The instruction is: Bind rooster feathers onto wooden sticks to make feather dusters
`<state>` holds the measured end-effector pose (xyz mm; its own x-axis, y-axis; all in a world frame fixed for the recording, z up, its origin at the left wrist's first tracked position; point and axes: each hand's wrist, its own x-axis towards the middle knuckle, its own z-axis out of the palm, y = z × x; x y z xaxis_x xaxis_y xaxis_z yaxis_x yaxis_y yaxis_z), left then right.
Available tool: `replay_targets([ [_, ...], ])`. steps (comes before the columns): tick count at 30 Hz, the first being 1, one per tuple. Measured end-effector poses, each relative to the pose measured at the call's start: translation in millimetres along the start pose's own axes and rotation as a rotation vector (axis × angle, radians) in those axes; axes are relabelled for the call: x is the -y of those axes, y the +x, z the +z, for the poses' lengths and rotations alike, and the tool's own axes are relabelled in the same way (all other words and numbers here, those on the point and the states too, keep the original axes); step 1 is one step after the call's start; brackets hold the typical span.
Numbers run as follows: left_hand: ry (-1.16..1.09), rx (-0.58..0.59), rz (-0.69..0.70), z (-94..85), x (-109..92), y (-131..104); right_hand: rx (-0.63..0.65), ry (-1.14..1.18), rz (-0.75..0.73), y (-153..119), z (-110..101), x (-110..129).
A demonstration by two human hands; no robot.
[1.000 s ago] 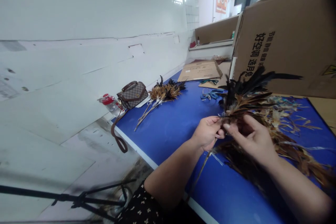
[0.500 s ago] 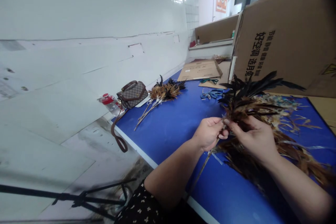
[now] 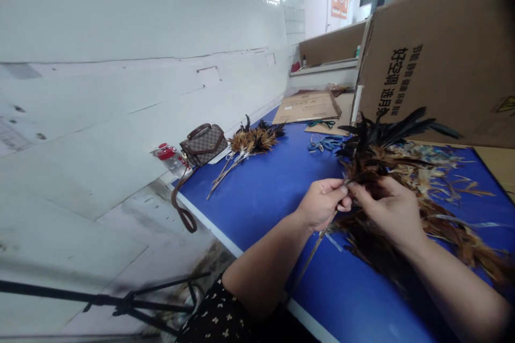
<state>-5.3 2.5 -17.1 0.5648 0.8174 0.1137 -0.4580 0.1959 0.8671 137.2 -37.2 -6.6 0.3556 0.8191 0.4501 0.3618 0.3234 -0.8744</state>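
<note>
While my left hand [image 3: 322, 203] pinches the thin stick [image 3: 308, 262] near its top, my right hand [image 3: 392, 214] closes thumb and fingers around the base of the feather bunch [image 3: 374, 144]. The two thumbs nearly meet at the join, and the exact fingertip contact there is too small and shaded to tell. The bunch rises above my hands, its dark plumes fanning out over browner ones, and the stick slants down towards me, across the edge of the blue worktop [image 3: 261, 193].

I judge the step in hand to be close work where feathers and stick meet. From this grip, the next move calls for a firm left pinch, so the stick cannot twist, and a light right touch that gathers the quills without bending the plumes.

Loose feathers [image 3: 450, 220] lie beside and beyond my right hand, and a clear strip [image 3: 333, 243] lies just beside the stick. Well apart, near the handbag [image 3: 204, 146], rest other feathered sticks [image 3: 257, 138], their plumes pointing away from me.
</note>
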Motion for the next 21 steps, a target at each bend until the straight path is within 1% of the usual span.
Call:
replay_targets([
  [5,-0.024,0.012,-0.007,0.7,-2,-1,0.028,0.059,0.089,3,-4,-10],
  [7,-0.013,0.009,-0.014,1.4,-2,-1,0.006,0.047,0.115,4,-5,-11],
  [10,0.027,-0.008,-0.012,1.6,-1,-2,-0.022,0.043,0.115,5,-7,-5],
  [12,0.057,-0.032,-0.014,1.4,2,-2,0.011,0.052,0.127,6,-8,1],
  [16,0.099,-0.075,-0.014,1.6,8,-1,0.029,0.052,0.216,8,-11,4],
  [21,0.084,-0.076,-0.007,3.7,8,-2,0.006,0.213,0.294,9,-9,0],
])
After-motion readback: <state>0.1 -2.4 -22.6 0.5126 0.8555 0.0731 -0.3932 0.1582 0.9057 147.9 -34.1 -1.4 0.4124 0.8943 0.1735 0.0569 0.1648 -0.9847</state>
